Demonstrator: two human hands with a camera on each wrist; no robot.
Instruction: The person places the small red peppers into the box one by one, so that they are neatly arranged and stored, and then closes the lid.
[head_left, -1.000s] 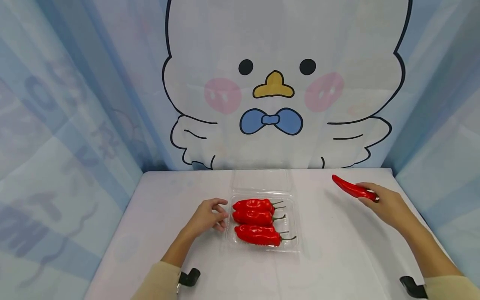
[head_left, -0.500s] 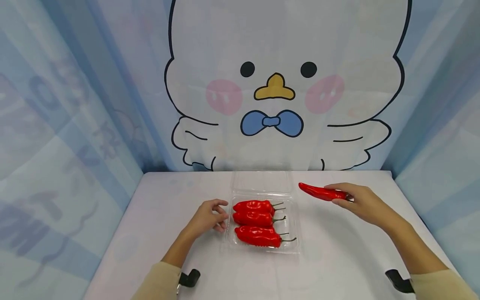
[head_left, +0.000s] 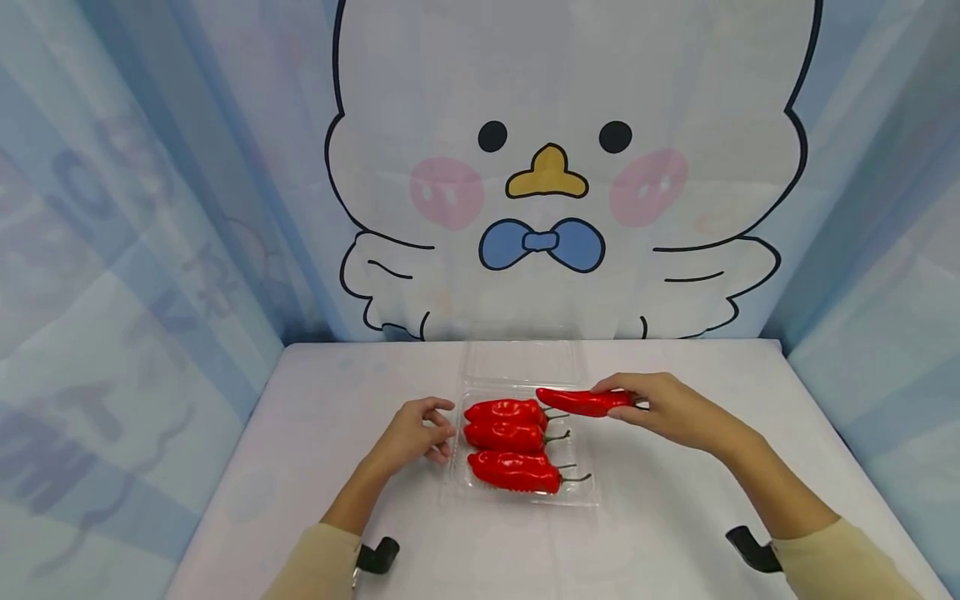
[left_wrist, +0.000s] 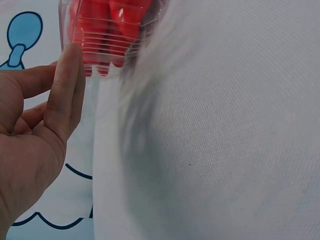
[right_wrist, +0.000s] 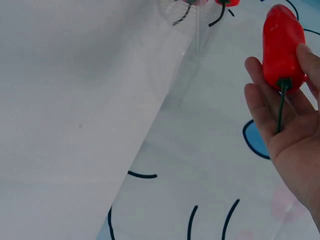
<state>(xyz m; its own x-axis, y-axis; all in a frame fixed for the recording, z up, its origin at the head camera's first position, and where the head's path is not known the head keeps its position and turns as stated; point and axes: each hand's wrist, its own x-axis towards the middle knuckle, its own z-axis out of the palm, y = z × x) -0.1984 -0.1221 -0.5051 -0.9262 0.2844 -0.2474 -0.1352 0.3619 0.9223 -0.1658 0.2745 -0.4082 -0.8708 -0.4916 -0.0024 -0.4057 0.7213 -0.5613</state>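
Between thumb and fingers, my right hand (head_left: pixel 663 408) holds a red chili pepper (head_left: pixel 573 402), its tip pointing left over the back right of a clear plastic clamshell box (head_left: pixel 588 497). In the right wrist view the pepper (right_wrist: pixel 282 47) hangs above the table, green stem towards the palm. Several red peppers (head_left: pixel 516 472) lie side by side in the box, stems to the right. My left hand (head_left: pixel 412 429) is at the box's left side, fingers loosely bent. In the left wrist view its fingertips (left_wrist: pixel 70 65) are close to the ridged box wall; contact is unclear.
The box's clear lid (head_left: pixel 522 362) is folded back towards the rear edge of the white table (head_left: pixel 360 533). Behind the table hangs a backdrop with a cartoon bird (head_left: pixel 547 167). Blue patterned curtains (head_left: pixel 127 250) enclose both sides.
My right hand has carried the red chili pepper leftwards and slightly down, from the table's back right to the box. The left hand and the peppers in the box have stayed in place.
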